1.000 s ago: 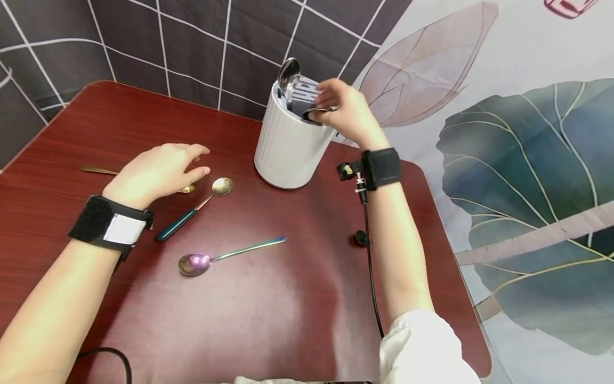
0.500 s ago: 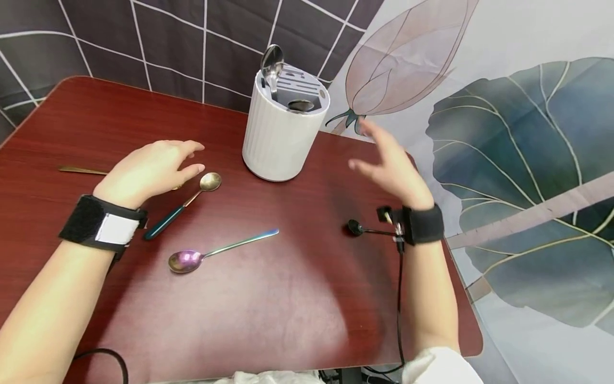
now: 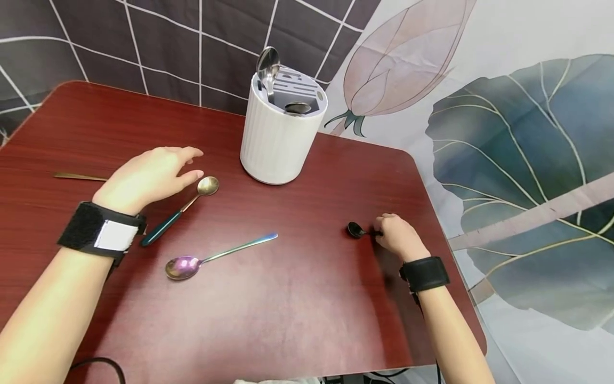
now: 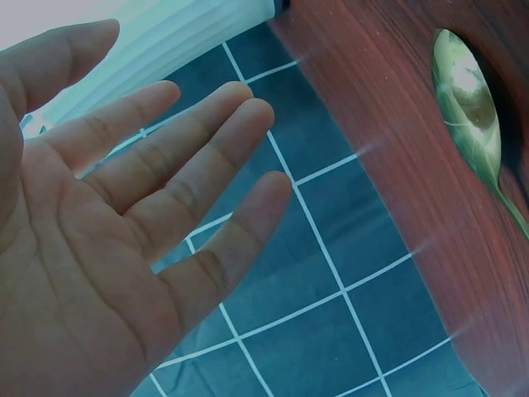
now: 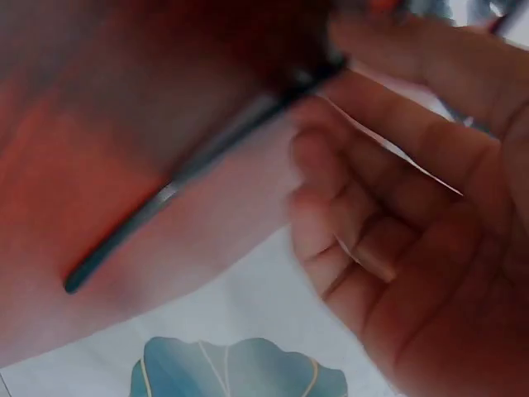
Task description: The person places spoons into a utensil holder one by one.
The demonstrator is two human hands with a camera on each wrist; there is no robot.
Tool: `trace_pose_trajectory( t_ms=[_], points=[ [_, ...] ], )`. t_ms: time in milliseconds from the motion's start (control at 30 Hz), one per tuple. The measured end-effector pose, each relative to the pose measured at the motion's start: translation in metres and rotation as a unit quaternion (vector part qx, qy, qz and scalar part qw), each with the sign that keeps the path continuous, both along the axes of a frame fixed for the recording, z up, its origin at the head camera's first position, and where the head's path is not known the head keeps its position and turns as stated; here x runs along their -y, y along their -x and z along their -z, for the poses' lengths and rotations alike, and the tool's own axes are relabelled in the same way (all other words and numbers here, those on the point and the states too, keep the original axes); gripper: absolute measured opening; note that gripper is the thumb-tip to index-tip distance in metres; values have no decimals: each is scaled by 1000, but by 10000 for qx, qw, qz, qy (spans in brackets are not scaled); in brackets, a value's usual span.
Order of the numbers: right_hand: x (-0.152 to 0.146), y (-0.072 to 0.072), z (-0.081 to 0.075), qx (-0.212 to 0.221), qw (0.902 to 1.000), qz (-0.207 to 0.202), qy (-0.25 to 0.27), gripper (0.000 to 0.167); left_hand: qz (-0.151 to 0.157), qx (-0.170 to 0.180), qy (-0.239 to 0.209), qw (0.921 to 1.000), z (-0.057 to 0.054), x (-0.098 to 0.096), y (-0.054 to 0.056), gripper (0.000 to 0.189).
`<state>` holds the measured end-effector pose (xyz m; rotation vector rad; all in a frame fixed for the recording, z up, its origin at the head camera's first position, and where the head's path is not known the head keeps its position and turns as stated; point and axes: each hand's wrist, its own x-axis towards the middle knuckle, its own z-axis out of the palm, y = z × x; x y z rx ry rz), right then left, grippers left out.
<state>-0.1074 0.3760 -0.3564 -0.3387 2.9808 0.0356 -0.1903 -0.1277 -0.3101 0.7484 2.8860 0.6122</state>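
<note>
My right hand (image 3: 400, 238) is low over the table's right side, pinching the handle of a black spoon (image 3: 355, 230) between thumb and index finger. In the right wrist view the dark handle (image 5: 169, 192) runs down and left from the blurred fingertips. My left hand (image 3: 148, 176), fingers loosely extended and holding nothing, hovers above a gold spoon (image 3: 79, 176), hiding its bowl in the head view. That bowl (image 4: 467, 107) shows in the left wrist view. Beside this hand lies a spoon with a dark green handle (image 3: 163, 228). Nearer the front is a rainbow-coloured spoon (image 3: 184, 267).
A white ribbed utensil holder (image 3: 275, 141) stands at the back of the red-brown table (image 3: 268, 325). Two silver spoons stand in it, one tall spoon (image 3: 268, 64) and one lower spoon (image 3: 297, 108). A grey tiled-pattern backdrop (image 3: 168, 48) rises behind.
My right hand has left the silver spoon in the holder, swung right and down, and taken the black spoon's handle. My left hand has hardly moved.
</note>
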Motion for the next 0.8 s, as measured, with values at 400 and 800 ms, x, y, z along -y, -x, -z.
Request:
trace_pose_trajectory(
  t_ms=[400, 800],
  points=[
    [1, 9, -6, 160, 9997, -38, 198, 13, -81, 59, 28, 9999, -5, 1, -4, 48],
    [47, 52, -126, -3054, 9295, -133, 2063, 6, -54, 6, -15, 10000, -9, 0, -5, 47]
  ],
)
